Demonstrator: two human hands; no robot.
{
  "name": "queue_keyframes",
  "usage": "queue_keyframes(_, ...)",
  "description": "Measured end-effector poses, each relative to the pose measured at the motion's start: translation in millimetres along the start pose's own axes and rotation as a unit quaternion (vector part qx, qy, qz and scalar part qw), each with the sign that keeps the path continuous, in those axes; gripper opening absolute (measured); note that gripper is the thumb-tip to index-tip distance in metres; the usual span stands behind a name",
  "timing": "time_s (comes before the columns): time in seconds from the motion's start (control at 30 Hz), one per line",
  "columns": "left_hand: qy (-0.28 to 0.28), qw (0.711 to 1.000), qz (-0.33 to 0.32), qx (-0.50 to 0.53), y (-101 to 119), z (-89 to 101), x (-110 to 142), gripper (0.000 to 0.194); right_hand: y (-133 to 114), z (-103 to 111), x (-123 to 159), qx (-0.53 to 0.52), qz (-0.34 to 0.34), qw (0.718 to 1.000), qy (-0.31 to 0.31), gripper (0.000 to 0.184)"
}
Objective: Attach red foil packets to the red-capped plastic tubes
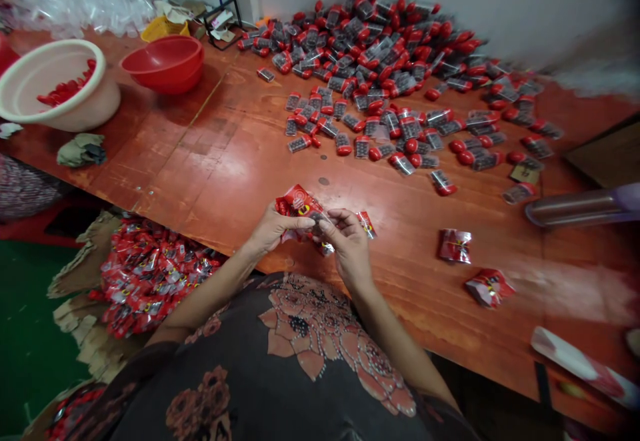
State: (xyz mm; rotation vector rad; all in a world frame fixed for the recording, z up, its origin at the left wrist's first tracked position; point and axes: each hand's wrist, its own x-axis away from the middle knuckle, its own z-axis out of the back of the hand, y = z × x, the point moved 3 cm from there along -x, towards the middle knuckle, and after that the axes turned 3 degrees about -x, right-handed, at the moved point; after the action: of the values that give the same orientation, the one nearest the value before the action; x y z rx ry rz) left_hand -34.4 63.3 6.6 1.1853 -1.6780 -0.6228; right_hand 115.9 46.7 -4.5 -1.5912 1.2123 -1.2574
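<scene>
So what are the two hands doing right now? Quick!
Left hand: closed, holding a red foil packet.
Right hand: closed, pinching that same packet.

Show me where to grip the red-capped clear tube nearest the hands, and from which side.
Grip the red-capped clear tube by its straight clear body, across the long sides, coming from the near side. It lies slanted on the wooden table, apart from the pile, so nothing seems to block that approach; the rounded red cap looks likelier to slip.
</scene>
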Motion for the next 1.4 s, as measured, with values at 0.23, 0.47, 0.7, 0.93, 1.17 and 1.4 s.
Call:
queue_keyframes(0.23,0.054,0.998,-0.029,-0.006,2.5,1.2,-0.5,0.025,-7.1,-2.3,3.0,0.019,0.059,0.998,0.023,0.026)
queue_keyframes(0.47,0.050,0.998,0.010,-0.022,0.0,-6.1,1.3,0.026,0.4,1.8,-3.1,0.075,0.089,0.993,0.004,0.026)
queue_keyframes(0.7,0.040,0.998,0.042,-0.022,-2.7,-14.9,-0.3,0.021,-6.6,10.5,-12.2,0.117,0.091,0.989,-0.003,0.045)
queue_keyframes(0.93,0.002,0.998,0.052,0.036,-13.6,-21.4,-7.1,0.022,-3.1,22.2,-15.9,0.101,0.056,0.993,0.005,0.014)
queue_keyframes(1.17,0.063,0.988,0.090,0.108,-13.3,10.6,-16.7,0.036,-0.1,86.7,-18.2,0.235,0.021,0.968,0.083,0.027)
queue_keyframes(1.4,0.091,0.989,0.030,0.115,-22.5,15.0,-25.9,0.044,-3.1,21.4,-34.3,0.294,0.146,0.944,0.003,0.036)
